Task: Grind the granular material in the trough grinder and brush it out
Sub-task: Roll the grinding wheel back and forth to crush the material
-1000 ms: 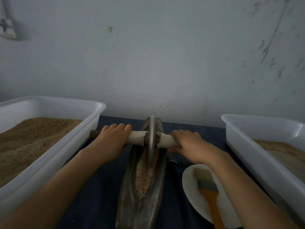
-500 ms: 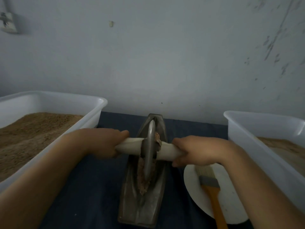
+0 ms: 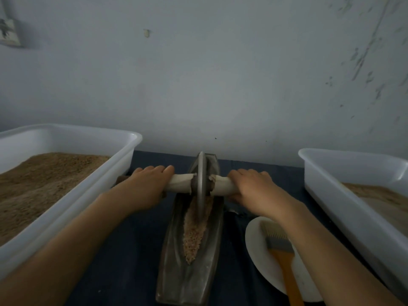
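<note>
Two white plastic tubs flank the work area on a dark blue cloth [image 3: 132, 250]. The left tub [image 3: 72, 202] holds a deep bed of brown granular material [image 3: 39, 186]; the right tub [image 3: 344, 208] holds a shallower layer of paler ground material [image 3: 379, 197]. Between them lies the metal trough grinder [image 3: 189, 272], its long axis pointing away from me, with a tapering strip of coarse granules [image 3: 194, 235] along its channel. The grinding wheel [image 3: 201, 180] stands upright at the far end of the trough, just beyond the strip. My left hand [image 3: 148, 186] wraps the left half of the cloth-wrapped axle handle [image 3: 181, 184], fingers curled over the top; my right hand [image 3: 251, 188] wraps the right half likewise. A white plate [image 3: 258, 250] sits just right of the trough and carries a brush [image 3: 280, 250] with an orange handle, bristles toward me... away from the near edge. Compared with half a second ago, the wheel has rolled from mid-trough back to the far end, my arms are extended, and the strip of granules is uncovered again.
</note>
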`<control>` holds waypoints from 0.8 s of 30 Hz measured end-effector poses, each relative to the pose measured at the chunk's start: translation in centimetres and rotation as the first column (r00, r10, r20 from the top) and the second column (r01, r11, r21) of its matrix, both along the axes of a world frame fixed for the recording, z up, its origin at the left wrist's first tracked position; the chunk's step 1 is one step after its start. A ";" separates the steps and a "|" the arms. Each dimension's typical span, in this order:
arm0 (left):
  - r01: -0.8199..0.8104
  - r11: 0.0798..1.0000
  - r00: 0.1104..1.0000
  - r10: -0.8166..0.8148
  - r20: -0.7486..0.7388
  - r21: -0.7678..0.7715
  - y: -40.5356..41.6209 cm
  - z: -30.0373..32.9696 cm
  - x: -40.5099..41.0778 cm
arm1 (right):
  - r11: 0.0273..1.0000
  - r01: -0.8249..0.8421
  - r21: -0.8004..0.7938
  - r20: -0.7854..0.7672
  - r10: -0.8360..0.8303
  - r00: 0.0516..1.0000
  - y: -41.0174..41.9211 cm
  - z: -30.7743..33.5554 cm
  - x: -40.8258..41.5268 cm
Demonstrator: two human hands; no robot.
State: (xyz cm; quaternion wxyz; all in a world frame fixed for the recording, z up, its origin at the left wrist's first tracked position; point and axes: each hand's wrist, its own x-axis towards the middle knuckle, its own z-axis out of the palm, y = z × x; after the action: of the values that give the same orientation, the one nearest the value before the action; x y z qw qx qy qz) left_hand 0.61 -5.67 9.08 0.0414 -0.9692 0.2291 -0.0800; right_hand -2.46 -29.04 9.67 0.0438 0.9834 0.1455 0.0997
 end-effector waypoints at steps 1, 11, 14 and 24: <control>0.006 1.000 0.998 -0.004 -0.067 0.024 0.0 0.5 -0.4 | 1.000 0.001 0.002 -0.083 -0.001 0.997 0.2 0.5 -0.4; 0.094 0.993 0.857 -0.046 -0.513 0.069 1.2 4.1 -3.1 | 0.996 -0.072 0.047 -0.524 0.086 0.848 0.5 4.0 -3.5; 0.072 0.996 0.888 -0.042 -0.458 0.049 0.8 3.4 -2.3 | 0.998 -0.046 0.046 -0.485 0.063 0.872 0.6 3.3 -2.7; 0.026 0.994 0.957 0.006 0.289 -0.107 -0.5 -2.1 1.2 | 1.000 0.007 0.011 0.186 -0.009 0.982 -0.1 -1.1 0.9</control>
State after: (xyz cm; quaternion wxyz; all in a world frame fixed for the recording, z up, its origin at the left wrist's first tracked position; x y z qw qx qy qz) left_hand 1.80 -6.17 7.01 0.0207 -0.9467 0.2209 -0.2335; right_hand -1.57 -29.09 8.61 0.0527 0.9705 0.1364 0.1918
